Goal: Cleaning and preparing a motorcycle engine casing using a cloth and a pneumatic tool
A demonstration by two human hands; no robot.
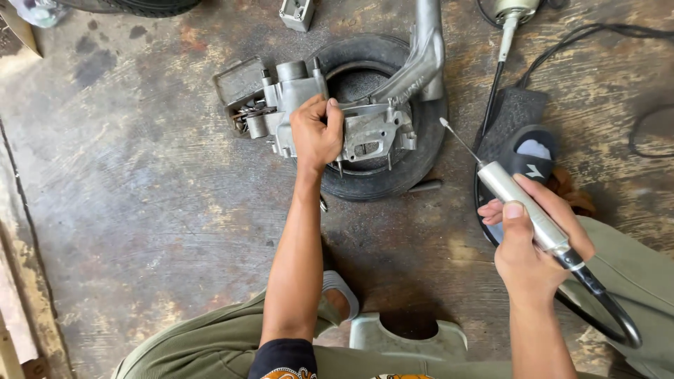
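Note:
A grey metal engine casing (365, 123) with a long curved arm lies across a small black tyre (421, 151) on the floor. My left hand (317, 133) grips the casing near its middle, fingers curled over its top edge. My right hand (530, 238) holds a silver rotary hand tool (523, 203) to the right of the tyre. The tool's thin bit (458, 138) points up and left toward the casing but stays clear of it. A thick black hose (607, 309) runs from the tool's rear, past my right knee.
A black foot pedal mat (512, 112) and a dark sandal (531, 154) lie under the tool. Black cables (597, 31) trail at the upper right. A pale low stool (407, 340) sits between my legs. A small metal part (296, 12) rests at the top edge.

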